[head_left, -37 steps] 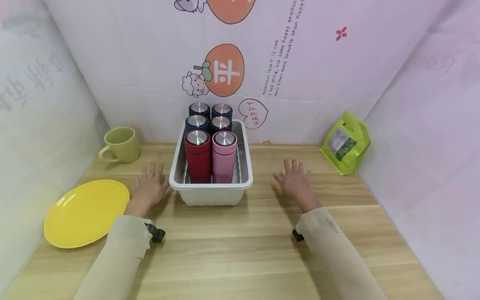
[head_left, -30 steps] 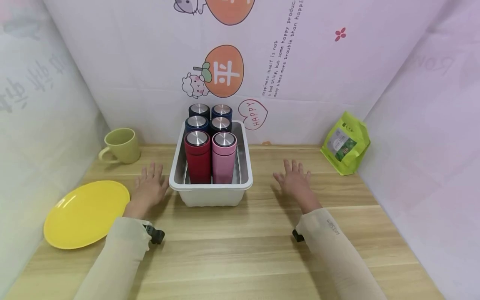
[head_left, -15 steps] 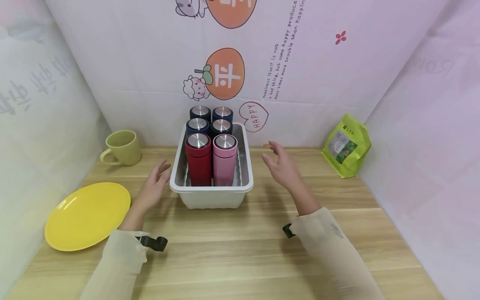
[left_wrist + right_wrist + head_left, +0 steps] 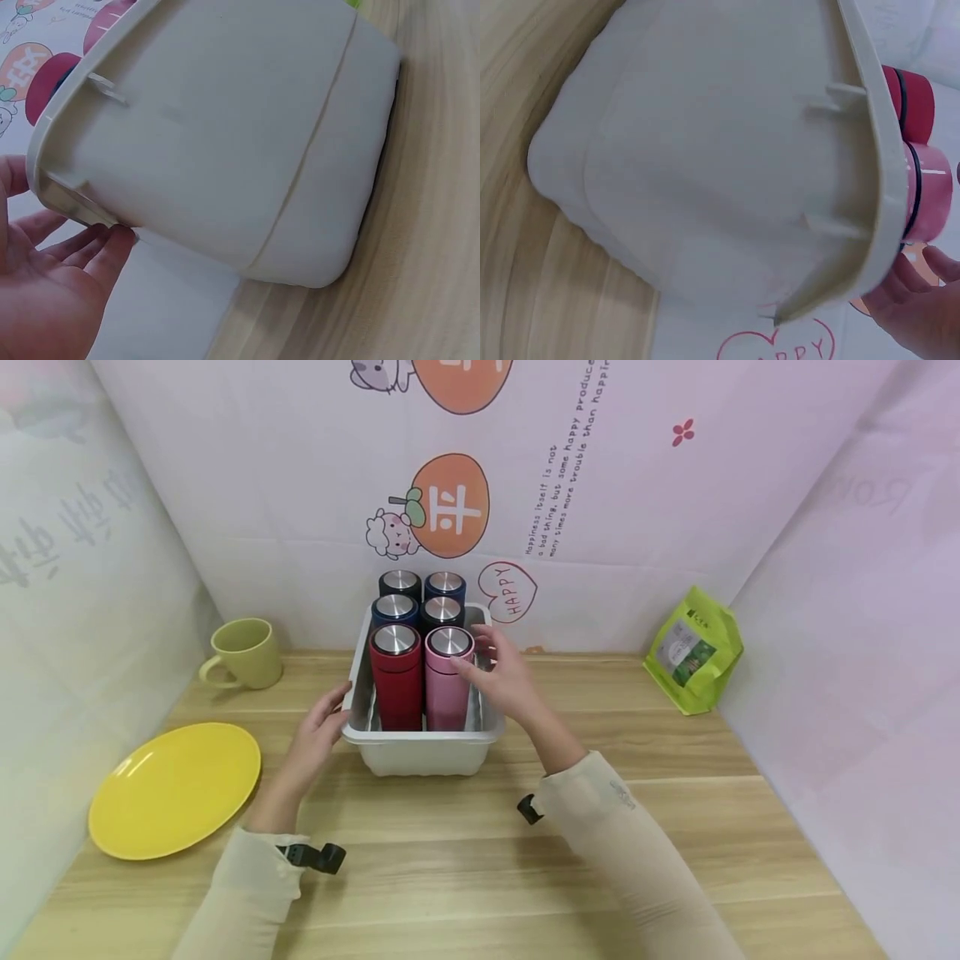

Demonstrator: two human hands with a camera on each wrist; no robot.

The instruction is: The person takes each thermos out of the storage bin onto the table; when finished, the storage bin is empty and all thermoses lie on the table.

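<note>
A: Pink cylindrical flask with a steel lid (image 4: 448, 681), where is it?

B: Front right slot of the white plastic bin (image 4: 420, 745), mid-table near the back wall. Stands upright, touching the dark red steel-lidded flask (image 4: 395, 681) on its left.

A: Right hand (image 4: 501, 681)?

B: Over the bin's right rim, thumb at the pink flask's upper side near the lid. Fingers loosely spread and a little bent. Can't tell whether they actually grip it; the right wrist view only shows fingertips (image 4: 922, 289) beside the pink flask (image 4: 928, 191), outside the bin wall (image 4: 727, 172).

A: Left hand (image 4: 318, 735)?

B: At the bin's left front corner, fingers fairly straight, tips at the rim. Left wrist view: open palm (image 4: 45, 300), fingertips under the rim (image 4: 82, 217).

A: Rest?

B: Four darker steel-lidded flasks (image 4: 420, 597) in two rows behind. Light green ceramic mug (image 4: 243, 652) back left, round yellow plate (image 4: 176, 787) front left, green foil pouch (image 4: 693, 647) back right, all on the wooden tabletop (image 4: 465, 860).
</note>
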